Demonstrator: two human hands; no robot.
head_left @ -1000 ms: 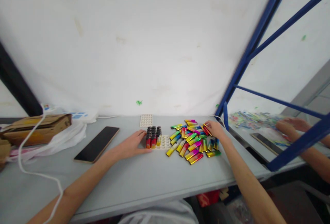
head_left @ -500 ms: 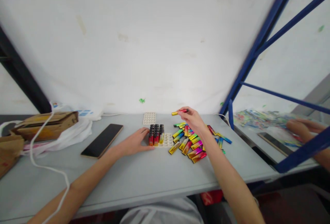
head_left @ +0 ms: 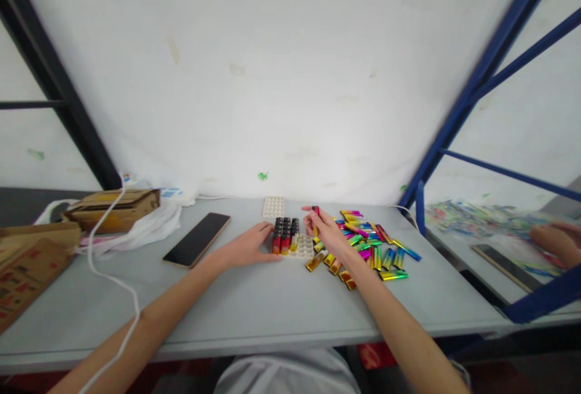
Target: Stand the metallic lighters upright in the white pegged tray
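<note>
My left hand (head_left: 249,244) cups the left end of a white tray (head_left: 304,247) with round cups, thumb along the front and fingers at the back. Upright lighters (head_left: 284,235) with black tops, mostly red, stand in rows in the tray's left part, with a yellow one at their right. Just above the tray's right side, my right hand (head_left: 323,227) is closed on a red and gold lighter (head_left: 316,217), held nearly upright with its black end up. Beside it lies a loose pile of shiny multicoloured lighters (head_left: 376,255), partly hidden by my right hand and forearm.
Another white cup tray (head_left: 274,207) lies near the wall. A dark phone (head_left: 198,239) is to the left, with cardboard boxes (head_left: 118,209), plastic bags and a white cable (head_left: 113,282) farther left. Beyond the blue frame (head_left: 447,121), another person's hand (head_left: 556,242) is at a neighbouring table.
My right hand has moved left and down from above the pile to the tray, turning the lighter from level to nearly upright. My left hand stays at the tray. The camera view has shifted.
</note>
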